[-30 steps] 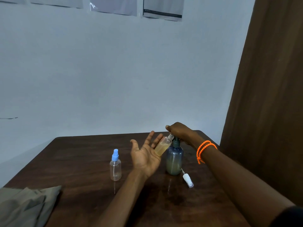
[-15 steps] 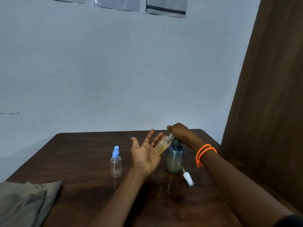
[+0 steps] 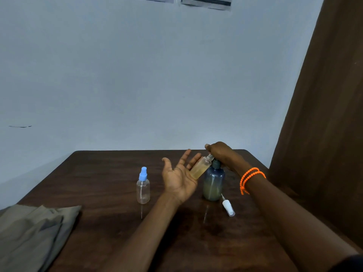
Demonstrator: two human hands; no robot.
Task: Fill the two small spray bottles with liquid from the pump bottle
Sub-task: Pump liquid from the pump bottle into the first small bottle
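Observation:
A blue-grey pump bottle (image 3: 213, 183) with yellowish liquid in its lower part stands on the dark wooden table (image 3: 98, 173). My right hand (image 3: 222, 152), with an orange bead bracelet on its wrist, is curled over the pump head from above. My left hand (image 3: 179, 177) lies palm up with straight fingers. On those fingers lies an uncapped small bottle (image 3: 199, 168), partly filled with yellowish liquid, its neck tilted up against the pump spout. A second small clear bottle (image 3: 143, 188) with a blue spray cap stands upright to the left.
A white spray cap (image 3: 228, 208) with its dip tube lies on the table just right of the pump bottle. A folded olive cloth (image 3: 33, 232) covers the near left corner. A brown curtain (image 3: 324, 114) hangs along the right side.
Both hands and all bottles hold the same positions. Only the view has shifted a little.

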